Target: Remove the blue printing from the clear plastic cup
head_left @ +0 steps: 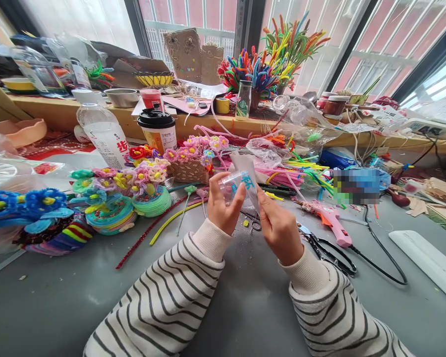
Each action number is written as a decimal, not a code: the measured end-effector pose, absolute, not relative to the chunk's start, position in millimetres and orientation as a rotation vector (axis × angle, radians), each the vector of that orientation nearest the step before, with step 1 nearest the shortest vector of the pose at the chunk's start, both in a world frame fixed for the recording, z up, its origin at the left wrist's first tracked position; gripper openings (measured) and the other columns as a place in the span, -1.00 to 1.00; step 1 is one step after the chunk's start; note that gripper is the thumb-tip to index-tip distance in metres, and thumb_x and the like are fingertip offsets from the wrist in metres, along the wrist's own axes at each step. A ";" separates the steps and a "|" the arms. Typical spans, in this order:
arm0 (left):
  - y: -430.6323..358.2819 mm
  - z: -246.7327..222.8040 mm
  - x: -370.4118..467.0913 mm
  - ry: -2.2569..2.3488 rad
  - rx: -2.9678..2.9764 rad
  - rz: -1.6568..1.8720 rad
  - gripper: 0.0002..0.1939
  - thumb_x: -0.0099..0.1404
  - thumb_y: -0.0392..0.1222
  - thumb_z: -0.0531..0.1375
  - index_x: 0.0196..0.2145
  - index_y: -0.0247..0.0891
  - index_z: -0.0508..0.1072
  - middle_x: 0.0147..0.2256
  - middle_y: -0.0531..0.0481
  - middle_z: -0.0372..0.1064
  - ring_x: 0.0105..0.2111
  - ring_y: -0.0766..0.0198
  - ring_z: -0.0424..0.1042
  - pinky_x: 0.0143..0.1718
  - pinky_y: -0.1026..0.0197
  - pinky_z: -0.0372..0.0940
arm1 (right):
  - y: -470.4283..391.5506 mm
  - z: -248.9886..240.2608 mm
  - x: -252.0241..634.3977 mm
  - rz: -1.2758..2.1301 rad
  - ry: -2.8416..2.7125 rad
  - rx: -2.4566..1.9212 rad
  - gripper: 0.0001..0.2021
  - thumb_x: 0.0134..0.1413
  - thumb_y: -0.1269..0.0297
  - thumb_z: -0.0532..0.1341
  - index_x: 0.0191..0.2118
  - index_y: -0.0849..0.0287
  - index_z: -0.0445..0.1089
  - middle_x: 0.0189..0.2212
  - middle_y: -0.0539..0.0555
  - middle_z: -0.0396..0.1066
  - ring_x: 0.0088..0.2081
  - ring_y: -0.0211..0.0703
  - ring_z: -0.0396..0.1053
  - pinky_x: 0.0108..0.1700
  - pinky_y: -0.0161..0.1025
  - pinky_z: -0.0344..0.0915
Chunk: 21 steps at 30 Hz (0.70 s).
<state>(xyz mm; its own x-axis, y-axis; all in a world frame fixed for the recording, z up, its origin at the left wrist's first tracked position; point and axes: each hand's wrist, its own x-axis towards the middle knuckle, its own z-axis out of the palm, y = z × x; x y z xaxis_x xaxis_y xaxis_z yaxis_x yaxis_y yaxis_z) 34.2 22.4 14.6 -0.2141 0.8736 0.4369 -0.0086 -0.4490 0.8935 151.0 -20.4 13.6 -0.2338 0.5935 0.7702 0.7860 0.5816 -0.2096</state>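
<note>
In the middle, above the grey table, my left hand is wrapped round a clear plastic cup. Blue lettering shows at its right side, but whether it is printed on the cup or on the wrap I cannot tell. My right hand pinches a thin, whitish translucent plastic wrapper that stands up against the cup. Just beyond both hands lies a bundle of pink pipe cleaners. Scissors with black handles rest beside my right wrist.
Pipe-cleaner flower pots stand at the left, near a bottle and a lidded paper cup. A pink glue gun with a black cord and a white bar lie at the right. A cluttered ledge runs behind.
</note>
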 end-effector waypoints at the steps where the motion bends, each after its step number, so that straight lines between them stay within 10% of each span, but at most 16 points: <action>1: 23.2 15.0 33.3 1.066 1.367 1.750 -0.64 0.05 -0.02 0.18 -0.21 -0.16 0.22 -0.28 0.03 0.27 -0.37 0.35 0.33 -0.33 0.26 0.26 | -20.9 14.0 151.6 -0.256 -1.954 -1.100 -0.50 0.11 0.52 -0.09 0.19 0.17 -0.03 0.04 0.08 0.23 -0.01 -0.14 0.27 -0.03 -0.21 0.30; 21: 31.2 33.0 19.3 0.644 0.896 1.435 -0.45 -0.19 -0.09 0.33 -0.26 -0.25 0.19 -0.20 -0.15 0.35 -0.21 0.17 0.39 -0.18 0.05 0.29 | -16.7 28.6 175.6 -0.219 -1.554 -1.273 -0.65 0.10 0.37 0.01 0.02 0.20 0.26 -0.10 0.16 0.39 -0.15 -0.08 0.39 -0.18 -0.22 0.35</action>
<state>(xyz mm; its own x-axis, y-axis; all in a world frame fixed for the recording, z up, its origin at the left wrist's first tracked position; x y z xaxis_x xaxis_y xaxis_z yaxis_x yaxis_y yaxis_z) 19.3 31.2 33.0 0.0662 0.9879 0.1401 -0.5524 -0.0807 0.8297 175.6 -16.7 28.6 0.1346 0.5975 0.7905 0.7924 0.4141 -0.4479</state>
